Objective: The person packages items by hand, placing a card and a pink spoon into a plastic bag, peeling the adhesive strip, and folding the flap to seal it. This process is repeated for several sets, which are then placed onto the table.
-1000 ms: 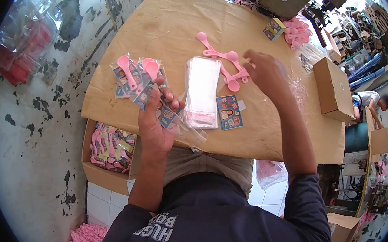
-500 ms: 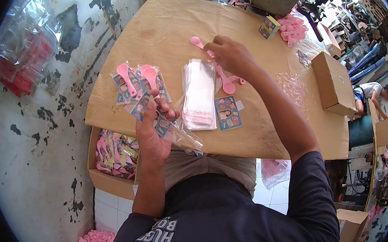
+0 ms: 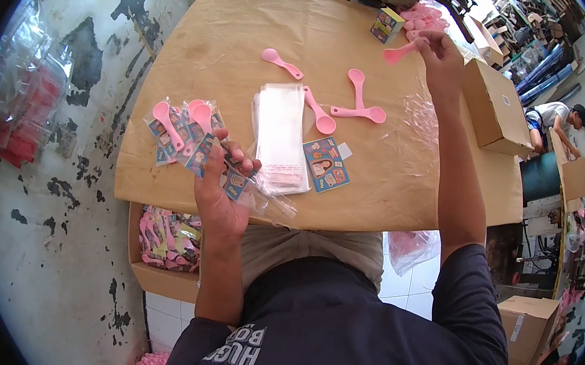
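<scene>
Pink spoons (image 3: 325, 124): four loose on the desk (image 3: 236, 33), one in the right grip (image 3: 423, 43). Nearest, left grip (image 3: 233, 157) holds printed card and clear film. Spoon packets (image 3: 169, 128) just beyond. Bag stack (image 3: 282, 132) mid-desk, flat card (image 3: 326, 166) beside it. Farther: right grip narrow, pinching its spoon by the handle, near small box (image 3: 387, 26).

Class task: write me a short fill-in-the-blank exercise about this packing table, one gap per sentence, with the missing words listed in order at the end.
The colour of the spoon in the right hand is ____. As the camera sees it, the loose card lies to the ____ of the stack of clear bags. Nearer than the far heap, ____ loose spoons lie on the table.

Missing words: pink; right; four
</scene>
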Motion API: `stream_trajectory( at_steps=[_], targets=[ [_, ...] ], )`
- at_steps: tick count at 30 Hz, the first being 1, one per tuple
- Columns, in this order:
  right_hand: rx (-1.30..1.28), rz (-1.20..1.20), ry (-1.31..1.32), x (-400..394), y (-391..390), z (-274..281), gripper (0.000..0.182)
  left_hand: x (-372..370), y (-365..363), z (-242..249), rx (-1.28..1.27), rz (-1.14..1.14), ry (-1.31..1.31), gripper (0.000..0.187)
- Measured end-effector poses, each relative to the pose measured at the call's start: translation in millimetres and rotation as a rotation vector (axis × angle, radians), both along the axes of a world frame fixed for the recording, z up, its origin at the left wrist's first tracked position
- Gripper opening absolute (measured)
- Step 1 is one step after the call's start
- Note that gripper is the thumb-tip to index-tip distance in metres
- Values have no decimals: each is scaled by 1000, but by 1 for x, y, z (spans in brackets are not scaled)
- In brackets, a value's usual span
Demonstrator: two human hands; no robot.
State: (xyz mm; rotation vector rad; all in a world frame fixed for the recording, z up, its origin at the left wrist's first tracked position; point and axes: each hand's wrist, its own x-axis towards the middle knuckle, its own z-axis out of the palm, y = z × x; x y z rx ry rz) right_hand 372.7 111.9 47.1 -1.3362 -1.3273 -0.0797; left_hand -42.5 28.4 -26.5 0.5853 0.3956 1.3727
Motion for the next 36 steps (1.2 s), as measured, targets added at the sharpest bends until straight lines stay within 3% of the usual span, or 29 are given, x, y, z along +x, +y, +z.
stream_trajectory(
  at_steps=[1,5,7,9,10,12,15,22,26,32,36],
  targets=[
    [-33,-197,-197,-11,-15,10,20,1,2,-1,-5,15,-25,37],
    [-71,-95,-42,-49,-62,13,17,3,12,-3,52,138,-100,40],
    [-151,152,206,-76,-89,6,15,8,15,9,97,237,-122,41],
    [-220,232,347,-109,-117,-1,13,7,21,12,191,346,-173,41],
    [-226,246,349,-121,-128,-8,13,6,24,12,189,361,-168,41],
    [-298,363,681,-141,-148,-23,13,6,26,15,313,294,-306,36],
    [-380,411,840,-170,-168,-39,14,9,25,18,317,293,-315,37],
    [-316,488,908,-205,-173,-49,12,34,13,17,270,230,-185,45],
    [-424,629,950,-211,-178,-43,13,46,1,16,185,175,-156,47],
    [-371,673,854,-210,-178,-52,22,59,-8,11,21,-158,-341,48],
    [-320,585,716,-207,-172,-71,30,69,-19,19,41,-262,-250,43]
  ],
)
